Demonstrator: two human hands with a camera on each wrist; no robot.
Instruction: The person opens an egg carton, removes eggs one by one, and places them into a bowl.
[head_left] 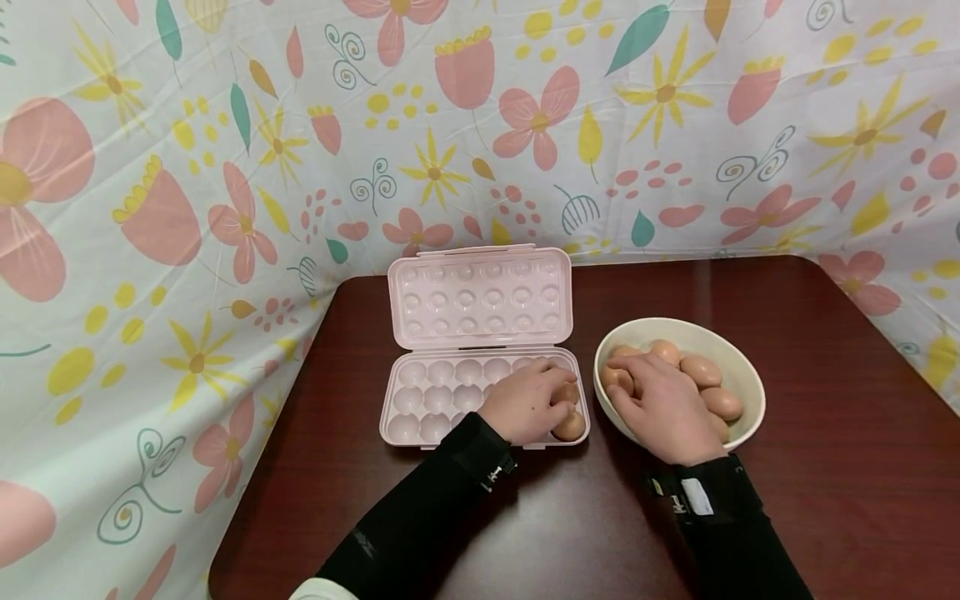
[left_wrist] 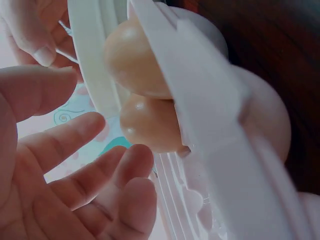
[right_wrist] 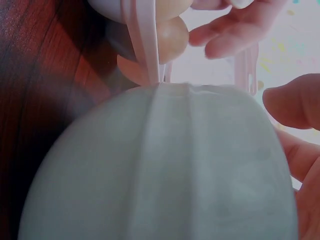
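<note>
A pink plastic egg carton lies unfolded, its lid tilted up at the back. Two brown eggs sit in its right-end column. Over that end is my left hand, fingers loosely bent and apart, nothing between thumb and fingers; its fingertips come close to the eggs. Several brown eggs lie in a cream bowl to the right. My right hand reaches into this bowl, thumb and forefinger around the leftmost egg; I cannot tell whether they pinch it. The bowl wall hides its fingertips in the right wrist view.
Both containers stand on a dark red-brown wooden table with rounded corners. A white cloth printed with flowers hangs behind the table and along its left side. The bowl stands just right of the carton, with a narrow gap between.
</note>
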